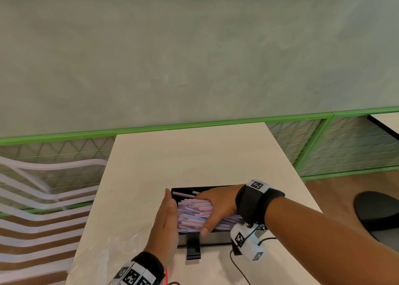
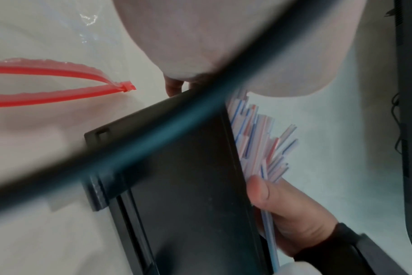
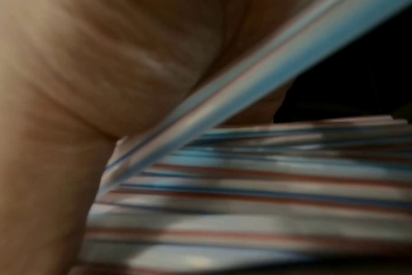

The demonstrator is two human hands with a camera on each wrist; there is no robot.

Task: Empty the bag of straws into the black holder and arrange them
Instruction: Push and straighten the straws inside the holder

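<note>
A black holder [image 1: 216, 237] stands on the white table [image 1: 172, 155], and a pile of striped pink-and-blue straws [image 1: 192, 213] lies in it. My left hand [image 1: 167, 209] is flat with straight fingers, its palm set against the left ends of the straws. My right hand [image 1: 216, 207] lies over the pile, fingers at the back and thumb at the front, gripping the bundle. The left wrist view shows the straws [image 2: 259, 139] sticking past the holder [image 2: 188, 186] wall and the right thumb [image 2: 270, 201] on them. In the right wrist view, blurred straws [image 3: 247, 195] fill the frame under the palm.
The empty clear bag [image 1: 103, 252] with its red zip [image 2: 59, 81] lies on the table left of the holder. A black cable [image 1: 239, 267] runs by the front edge. A white slatted chair [image 1: 43, 198] stands left, and a dark seat [image 1: 377, 213] right.
</note>
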